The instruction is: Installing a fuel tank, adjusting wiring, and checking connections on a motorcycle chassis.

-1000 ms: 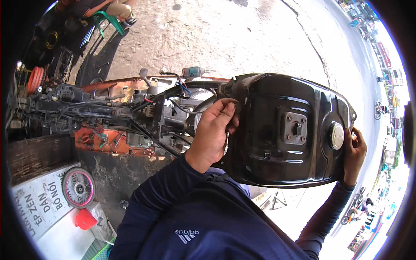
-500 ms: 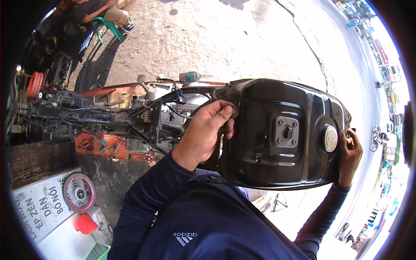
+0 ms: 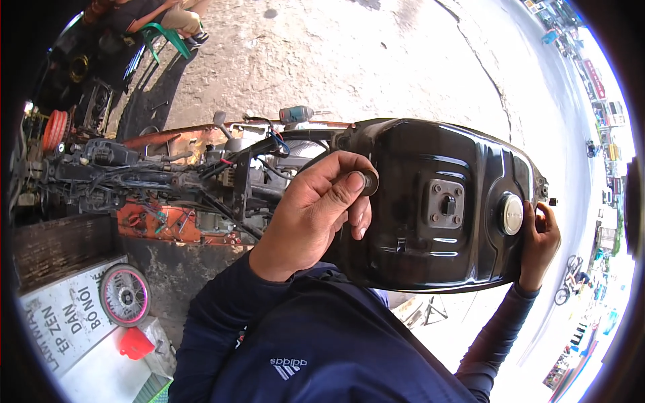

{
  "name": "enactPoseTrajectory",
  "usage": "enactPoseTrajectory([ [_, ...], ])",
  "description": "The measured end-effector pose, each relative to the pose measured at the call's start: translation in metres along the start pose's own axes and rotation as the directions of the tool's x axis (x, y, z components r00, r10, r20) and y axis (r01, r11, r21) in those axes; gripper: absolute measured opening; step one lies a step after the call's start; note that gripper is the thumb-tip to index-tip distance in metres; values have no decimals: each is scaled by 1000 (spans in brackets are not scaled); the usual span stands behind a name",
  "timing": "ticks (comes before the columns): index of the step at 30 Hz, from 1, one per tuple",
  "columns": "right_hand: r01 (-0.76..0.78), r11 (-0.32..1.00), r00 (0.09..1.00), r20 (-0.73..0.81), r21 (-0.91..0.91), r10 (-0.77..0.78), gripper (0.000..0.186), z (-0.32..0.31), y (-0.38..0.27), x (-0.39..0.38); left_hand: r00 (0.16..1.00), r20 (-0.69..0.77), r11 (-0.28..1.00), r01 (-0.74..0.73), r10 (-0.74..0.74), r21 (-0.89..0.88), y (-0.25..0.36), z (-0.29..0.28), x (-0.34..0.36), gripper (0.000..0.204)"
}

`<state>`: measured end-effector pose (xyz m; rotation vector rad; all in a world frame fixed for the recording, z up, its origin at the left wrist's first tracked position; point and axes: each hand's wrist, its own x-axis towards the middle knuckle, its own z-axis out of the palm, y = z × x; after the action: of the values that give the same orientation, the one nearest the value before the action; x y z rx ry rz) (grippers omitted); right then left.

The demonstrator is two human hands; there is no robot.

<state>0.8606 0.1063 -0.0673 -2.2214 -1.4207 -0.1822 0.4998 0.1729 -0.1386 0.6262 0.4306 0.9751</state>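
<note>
A black motorcycle fuel tank (image 3: 426, 262) lies across the frame in front of me, with a square bolted plate (image 3: 444, 204) on top and a round silver filler cap (image 3: 512, 215) toward its right end. My left hand (image 3: 322, 208) is closed over the tank's left end. Its thumb and forefinger pinch a small round metal washer (image 3: 370, 182), whose far side is partly hidden. At the opposite end, my right hand (image 3: 539, 242) grips the tank's edge beside the cap, its fingers curled and partly out of sight behind the rim.
The stripped motorcycle frame (image 3: 161, 176) runs leftward over an orange lift (image 3: 168, 225) holding loose tools. A teal power drill (image 3: 294, 114) lies beyond the frame. A wheel with a pink rim (image 3: 125, 295) is at lower left. Someone sits on a green chair (image 3: 164, 35), upper left.
My left hand has risen slightly off the tank toward me and turned, so the washer's round face shows more plainly. My right hand stays at the tank's edge.
</note>
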Motion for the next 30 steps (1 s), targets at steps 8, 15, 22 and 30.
enactPoseTrajectory([
  [8, -52, 989, 998, 33, -138, 57, 41, 1, -20, -4, 993, 14, 993, -114, 114, 1, -9, -3, 3, 22],
  [15, 125, 970, 966, -198, -207, -167, 29, -15, -21, -17, 992, -8, 992, -125, 125, 17, -12, -8, -4, 22],
  [22, 624, 748, 782, -177, 228, -598, 27, -37, -101, -85, 979, -65, 981, -192, 194, 32, -21, -14, -19, 27],
  [30, 426, 535, 494, 308, 729, -813, 32, 48, -213, -60, 996, -13, 928, 73, -83, -365, -25, -20, -48, 15],
])
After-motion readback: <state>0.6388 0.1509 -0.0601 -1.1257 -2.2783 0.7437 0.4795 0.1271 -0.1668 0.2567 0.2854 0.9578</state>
